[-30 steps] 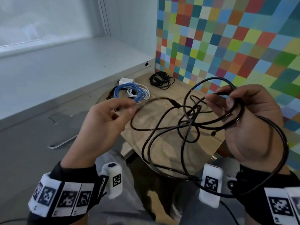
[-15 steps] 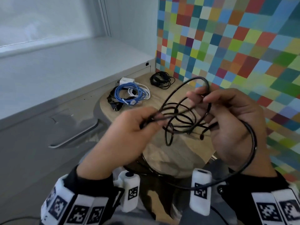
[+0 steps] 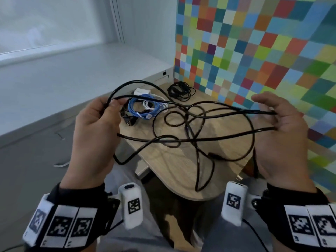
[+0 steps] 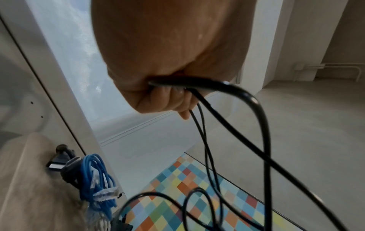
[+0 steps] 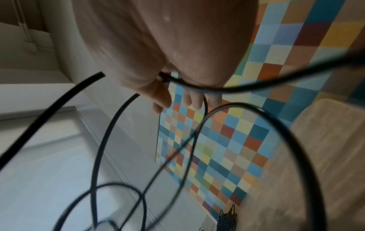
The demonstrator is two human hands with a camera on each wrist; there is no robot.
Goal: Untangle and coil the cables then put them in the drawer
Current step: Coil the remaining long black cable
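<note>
The person is holding a long, thin black cable (image 3: 183,140) stretched between both hands above a small light-wood table (image 3: 174,160). The left hand (image 3: 94,131) is gripping it, thumb and curled fingers (image 4: 168,101) pinching a couple of strands. The right hand (image 3: 280,139) is lying palm-inward with its fingers (image 5: 187,98) nearly straight and slightly apart, two strands running across them. Between the hands the cable is sagging in tangled, crossing loops, one dangling past the table's near edge. On the far side of the table a coiled blue cable (image 3: 143,108) is lying against a white cable with a white adapter (image 3: 142,91), and a small black cable bundle (image 3: 180,90) is sitting nearer the multicoloured chequered wall (image 3: 254,51).
</note>
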